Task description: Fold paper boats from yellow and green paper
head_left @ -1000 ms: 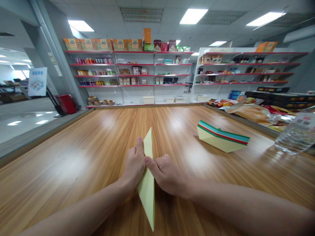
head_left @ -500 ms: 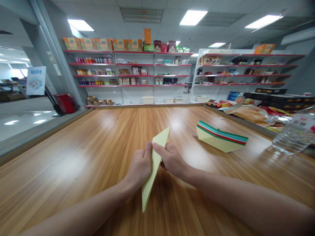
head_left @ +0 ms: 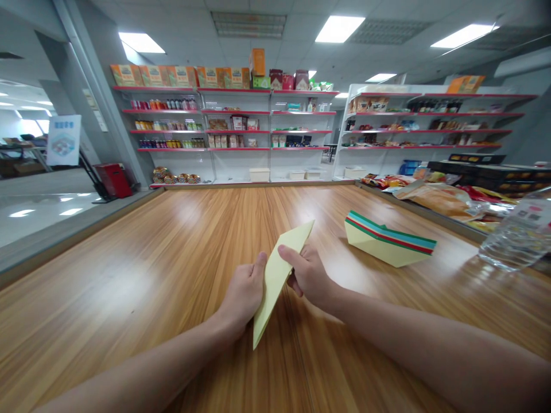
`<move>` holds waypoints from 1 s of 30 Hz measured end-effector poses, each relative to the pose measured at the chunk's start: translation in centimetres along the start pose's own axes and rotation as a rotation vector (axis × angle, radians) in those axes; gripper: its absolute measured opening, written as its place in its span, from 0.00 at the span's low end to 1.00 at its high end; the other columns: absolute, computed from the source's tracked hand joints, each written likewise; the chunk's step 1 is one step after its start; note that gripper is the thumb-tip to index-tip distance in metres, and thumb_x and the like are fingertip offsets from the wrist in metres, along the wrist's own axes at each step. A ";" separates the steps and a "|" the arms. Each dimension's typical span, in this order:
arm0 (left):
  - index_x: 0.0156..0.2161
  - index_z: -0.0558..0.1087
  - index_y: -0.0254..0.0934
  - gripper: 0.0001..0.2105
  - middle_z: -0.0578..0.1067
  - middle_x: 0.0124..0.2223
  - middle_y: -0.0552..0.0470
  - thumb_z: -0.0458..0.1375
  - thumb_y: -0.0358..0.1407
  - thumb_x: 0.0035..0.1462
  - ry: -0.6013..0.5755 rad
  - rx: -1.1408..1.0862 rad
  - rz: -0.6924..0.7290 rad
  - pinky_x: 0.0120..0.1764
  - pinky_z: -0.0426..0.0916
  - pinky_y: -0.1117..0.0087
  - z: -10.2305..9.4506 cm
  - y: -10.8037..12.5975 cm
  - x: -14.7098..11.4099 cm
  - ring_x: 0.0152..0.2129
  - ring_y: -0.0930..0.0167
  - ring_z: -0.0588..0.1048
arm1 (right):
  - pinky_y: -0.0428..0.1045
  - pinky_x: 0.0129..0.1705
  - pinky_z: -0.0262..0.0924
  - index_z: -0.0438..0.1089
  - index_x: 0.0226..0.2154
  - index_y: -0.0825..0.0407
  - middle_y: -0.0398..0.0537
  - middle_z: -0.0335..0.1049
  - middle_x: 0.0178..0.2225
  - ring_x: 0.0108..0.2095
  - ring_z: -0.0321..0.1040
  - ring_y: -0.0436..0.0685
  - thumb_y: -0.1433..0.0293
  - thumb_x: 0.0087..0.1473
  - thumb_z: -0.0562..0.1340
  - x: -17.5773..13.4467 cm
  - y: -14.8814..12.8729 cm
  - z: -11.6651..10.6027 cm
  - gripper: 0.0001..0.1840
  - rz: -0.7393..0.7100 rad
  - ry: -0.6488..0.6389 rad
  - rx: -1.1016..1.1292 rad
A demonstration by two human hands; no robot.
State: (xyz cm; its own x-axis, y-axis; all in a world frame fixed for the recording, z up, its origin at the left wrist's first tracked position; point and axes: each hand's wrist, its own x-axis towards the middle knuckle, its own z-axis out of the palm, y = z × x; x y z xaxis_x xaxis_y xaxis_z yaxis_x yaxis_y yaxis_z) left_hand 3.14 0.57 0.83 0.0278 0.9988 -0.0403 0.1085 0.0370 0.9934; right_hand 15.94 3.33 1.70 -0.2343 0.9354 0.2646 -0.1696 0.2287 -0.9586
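Between my hands, above the wooden table (head_left: 172, 275), a folded pale yellow paper boat (head_left: 275, 275) is tilted, one pointed end up to the right and the other down toward me. My left hand (head_left: 245, 287) grips its left side, thumb up, with the fingers mostly hidden behind the paper. From the right, my right hand (head_left: 310, 275) pinches it, thumb on the near face and fingers behind. Farther right stands another paper boat (head_left: 387, 241), pale yellow with green, blue, white and red stripes along its upper edge.
A clear plastic bottle (head_left: 514, 235) stands at the right, close to packaged snacks (head_left: 439, 198) and dark boxes (head_left: 486, 172). Beyond the table's far edge are stocked shelves (head_left: 236, 149). A sign (head_left: 63, 140) and a red box (head_left: 114, 179) are at the left.
The paper's upper point has swung right and its lower point has risen, so more of its broad face shows. My right hand has shifted slightly right; the left stays nearly in place.
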 end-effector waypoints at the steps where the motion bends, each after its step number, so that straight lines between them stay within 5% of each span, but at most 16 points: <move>1: 0.20 0.66 0.33 0.27 0.61 0.15 0.56 0.50 0.59 0.49 -0.016 -0.046 -0.049 0.16 0.51 0.74 0.1 0.2 -0.2 0.12 0.76 0.58 | 0.40 0.06 0.37 0.60 0.17 0.55 0.39 0.58 0.12 0.06 0.48 0.43 0.61 0.52 0.57 0.1 0.0 0.0 0.19 0.020 -0.026 0.044; 7: 0.23 0.61 0.37 0.18 0.54 0.10 0.62 0.49 0.48 0.57 -0.108 -0.380 -0.330 0.09 0.46 0.78 0.3 1.3 -0.6 0.06 0.79 0.51 | 0.42 0.10 0.38 0.60 0.16 0.55 0.39 0.55 0.10 0.08 0.48 0.44 0.54 0.54 0.54 0.4 0.4 -0.5 0.25 0.056 -0.119 0.115; 10: 0.20 0.57 0.37 0.16 0.52 0.11 0.62 0.45 0.36 0.60 -0.321 -0.597 -0.385 0.08 0.41 0.80 -0.7 1.8 -0.7 0.05 0.80 0.47 | 0.42 0.14 0.42 0.63 0.23 0.55 0.41 0.60 0.16 0.14 0.53 0.45 0.50 0.53 0.53 0.6 0.5 -0.9 0.25 0.088 -0.266 0.165; 13: 0.19 0.58 0.36 0.17 0.51 0.12 0.62 0.42 0.32 0.59 -0.567 -0.695 -0.529 0.09 0.42 0.81 -1.8 2.0 -0.8 0.06 0.82 0.46 | 0.41 0.16 0.40 0.63 0.30 0.53 0.40 0.61 0.22 0.17 0.53 0.44 0.54 0.49 0.61 0.8 0.4 -1.3 0.19 0.099 -0.270 0.145; 15: 0.20 0.62 0.34 0.17 0.53 0.13 0.61 0.43 0.34 0.59 -0.615 -0.663 -0.580 0.10 0.48 0.82 -2.3 1.8 -0.5 0.06 0.82 0.48 | 0.41 0.16 0.38 0.62 0.29 0.54 0.39 0.59 0.21 0.17 0.50 0.43 0.56 0.49 0.62 0.8 0.2 -1.4 0.18 0.092 -0.255 0.115; 20: 0.27 0.69 0.32 0.17 0.68 0.18 0.52 0.50 0.44 0.56 -0.297 -0.487 -0.314 0.19 0.64 0.74 -2.4 1.0 1.2 0.13 0.74 0.67 | 0.43 0.17 0.36 0.60 0.22 0.55 0.36 0.52 0.16 0.15 0.45 0.43 0.57 0.48 0.63 0.9 0.1 -1.3 0.19 0.080 -0.194 0.077; 22: 0.30 0.71 0.32 0.20 0.71 0.22 0.50 0.50 0.50 0.54 -0.319 -0.455 -0.215 0.23 0.65 0.71 -2.3 0.8 1.8 0.18 0.70 0.70 | 0.43 0.17 0.37 0.61 0.22 0.55 0.37 0.53 0.17 0.16 0.46 0.43 0.57 0.47 0.63 0.9 0.2 -1.2 0.18 0.100 -0.181 0.052; 25: 0.30 0.71 0.32 0.20 0.70 0.23 0.51 0.54 0.51 0.52 -0.314 -0.183 0.000 0.20 0.62 0.73 -2.2 0.3 2.0 0.18 0.71 0.69 | 0.43 0.18 0.40 0.62 0.22 0.56 0.38 0.55 0.17 0.16 0.48 0.44 0.57 0.47 0.63 0.9 0.7 -1.2 0.19 0.107 -0.168 -0.008; 30: 0.23 0.67 0.33 0.19 0.65 0.21 0.54 0.51 0.47 0.56 -0.064 0.097 0.235 0.20 0.52 0.76 -1.8 -0.4 1.4 0.17 0.75 0.60 | 0.43 0.16 0.40 0.59 0.15 0.55 0.38 0.51 0.13 0.15 0.46 0.44 0.52 0.51 0.57 0.5 1.3 -1.3 0.26 0.114 -0.342 -0.200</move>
State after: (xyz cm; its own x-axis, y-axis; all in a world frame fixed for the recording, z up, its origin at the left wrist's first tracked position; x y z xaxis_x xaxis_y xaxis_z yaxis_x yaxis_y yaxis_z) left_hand 1.38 2.01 0.57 0.1256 0.9756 0.1803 0.1859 -0.2017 0.9616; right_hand 16.84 4.44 0.46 -0.5512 0.8220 0.1432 0.0569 0.2083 -0.9764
